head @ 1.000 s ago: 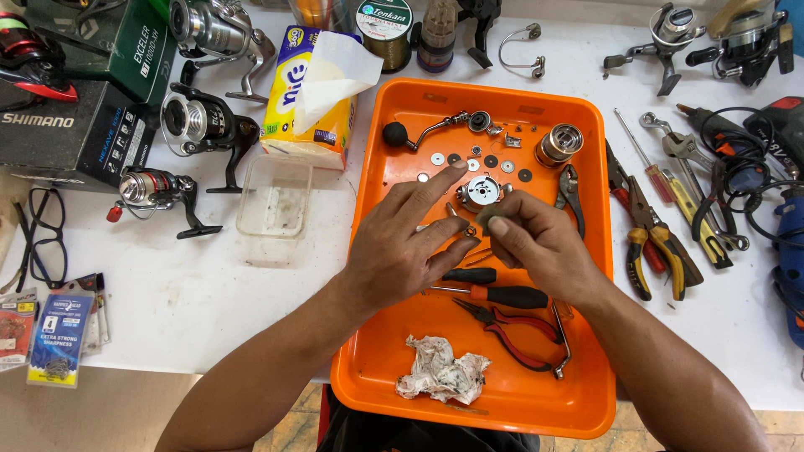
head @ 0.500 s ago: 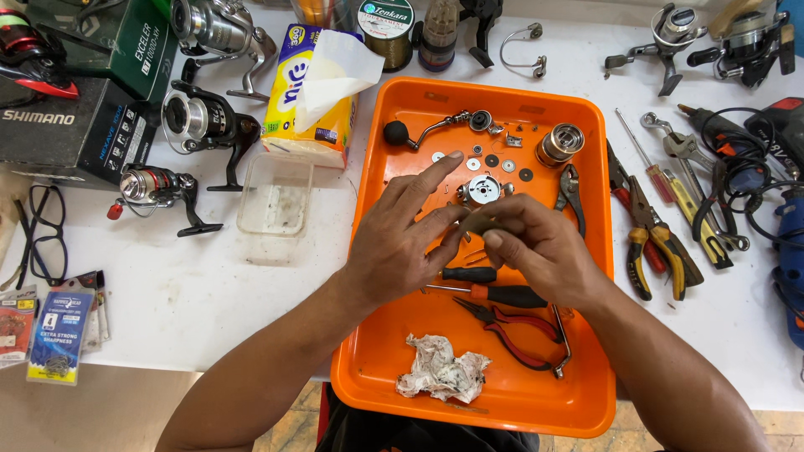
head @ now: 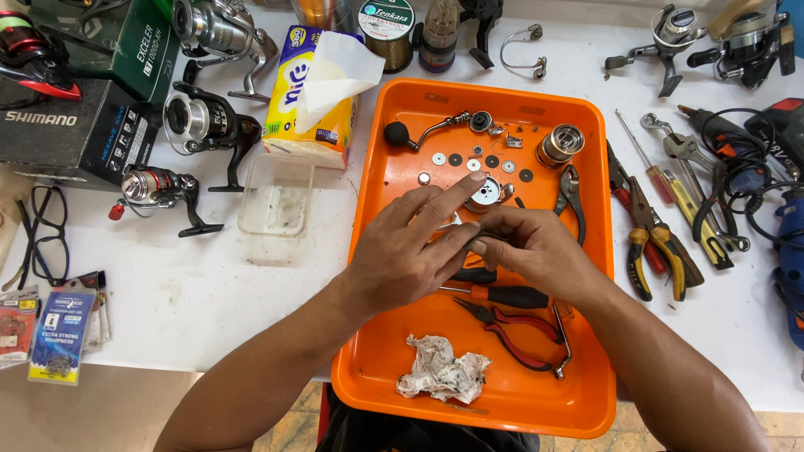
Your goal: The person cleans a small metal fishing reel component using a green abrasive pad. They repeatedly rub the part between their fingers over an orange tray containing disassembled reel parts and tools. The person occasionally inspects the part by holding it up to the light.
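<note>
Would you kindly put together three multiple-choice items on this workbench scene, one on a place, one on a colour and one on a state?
1. Where does the crumpled rag lie?
A. In the near part of the tray
B. On the white table beside the eyeglasses
C. On top of the tissue pack

2. What colour is the tray?
A. Blue
B. Orange
C. Grey

3. How is the left hand posed?
A. Flat on the table, away from the tray
B. Clenched around the pliers
C. Over the tray, forefinger stretched toward the round metal reel part

Answers: 1 A, the rag sits inside the tray near its front edge. 2 B, its rim and floor are orange. 3 C, the left hand meets the right hand over the tray, forefinger pointing at the part.
</note>
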